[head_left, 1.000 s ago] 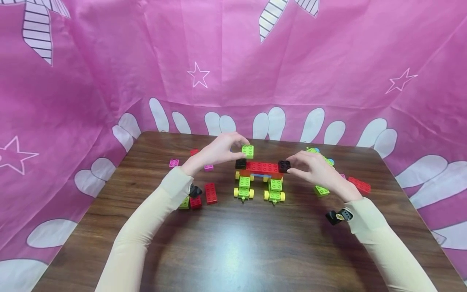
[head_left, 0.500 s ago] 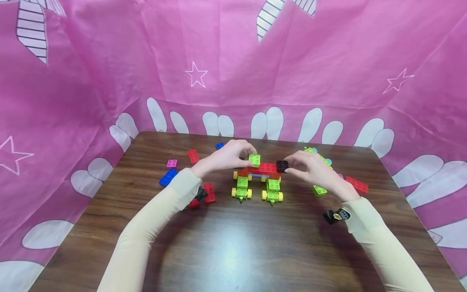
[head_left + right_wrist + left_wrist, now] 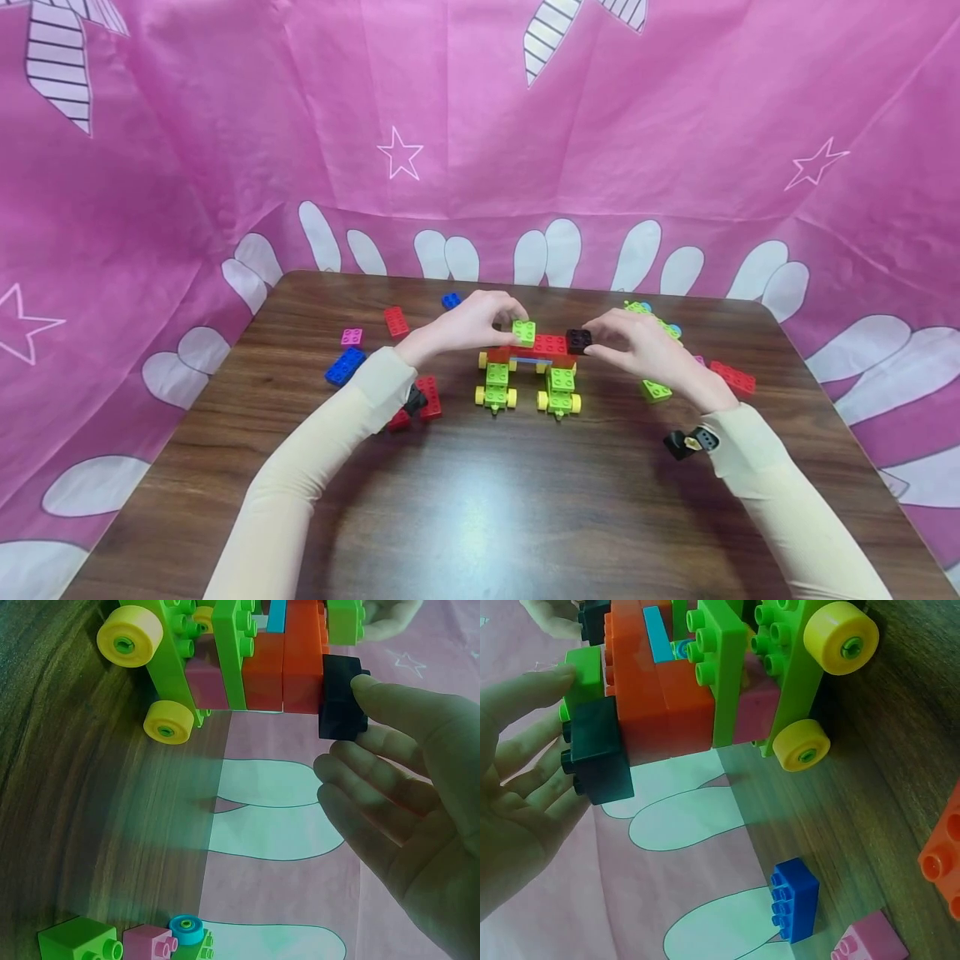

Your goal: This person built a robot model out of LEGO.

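Observation:
My left hand (image 3: 480, 321) pinches a light green building brick (image 3: 524, 333) between thumb and fingers, at the top of the red bricks (image 3: 551, 345). A black brick (image 3: 600, 750) sits at the left end of the red layer, mostly hidden by that hand in the head view. At the right end, my right hand (image 3: 637, 343) pinches another black brick (image 3: 343, 697) with thumb and index finger. The red bricks bridge green wheeled bases (image 3: 497, 383) with yellow wheels (image 3: 129, 637). Whether the green brick is pressed down fully, I cannot tell.
Loose bricks lie to the left: blue (image 3: 346, 367), pink (image 3: 352, 337), red (image 3: 396, 322) and a small blue one (image 3: 451, 301). On the right are a red brick (image 3: 732, 377), a green piece (image 3: 656, 391) and a green assembly with blue wheels (image 3: 652, 317).
My left hand has carried the green brick right and down, from above the left black brick to the red bricks. My right hand keeps its hold on the black brick.

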`<state>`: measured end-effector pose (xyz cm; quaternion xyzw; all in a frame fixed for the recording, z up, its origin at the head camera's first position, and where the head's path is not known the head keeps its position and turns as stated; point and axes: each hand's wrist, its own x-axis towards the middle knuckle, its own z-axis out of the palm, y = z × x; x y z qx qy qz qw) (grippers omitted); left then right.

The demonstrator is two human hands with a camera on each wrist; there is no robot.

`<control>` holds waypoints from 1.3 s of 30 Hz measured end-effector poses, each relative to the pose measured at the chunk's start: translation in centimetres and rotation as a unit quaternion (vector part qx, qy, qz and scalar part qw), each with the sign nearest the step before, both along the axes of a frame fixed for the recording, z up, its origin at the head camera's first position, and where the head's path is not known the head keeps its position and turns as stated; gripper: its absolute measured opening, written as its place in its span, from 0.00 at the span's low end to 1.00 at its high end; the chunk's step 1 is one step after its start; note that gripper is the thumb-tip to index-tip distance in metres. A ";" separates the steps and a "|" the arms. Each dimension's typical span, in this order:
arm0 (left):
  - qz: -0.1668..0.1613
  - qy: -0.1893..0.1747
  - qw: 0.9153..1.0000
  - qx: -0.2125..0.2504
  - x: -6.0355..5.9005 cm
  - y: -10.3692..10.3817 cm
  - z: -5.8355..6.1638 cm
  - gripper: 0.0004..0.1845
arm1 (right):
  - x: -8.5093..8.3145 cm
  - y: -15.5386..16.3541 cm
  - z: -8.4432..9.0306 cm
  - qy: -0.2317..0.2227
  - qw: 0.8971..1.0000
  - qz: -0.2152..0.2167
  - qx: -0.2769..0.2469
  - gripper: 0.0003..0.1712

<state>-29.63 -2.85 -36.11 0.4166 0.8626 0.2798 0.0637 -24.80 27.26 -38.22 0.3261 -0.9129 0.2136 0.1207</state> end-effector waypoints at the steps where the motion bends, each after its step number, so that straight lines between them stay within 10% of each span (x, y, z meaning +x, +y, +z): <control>1: 0.001 -0.003 1.000 0.000 0.0 0.0 0.0 0.17 | 0.0 0.0 0.0 -0.001 1.000 0.000 0.000 0.18; 39: 0.011 0.043 0.998 -0.045 0.7 0.3 0.2 0.16 | 0.1 -0.1 -0.1 -0.004 1.000 -0.001 -0.004 0.18</control>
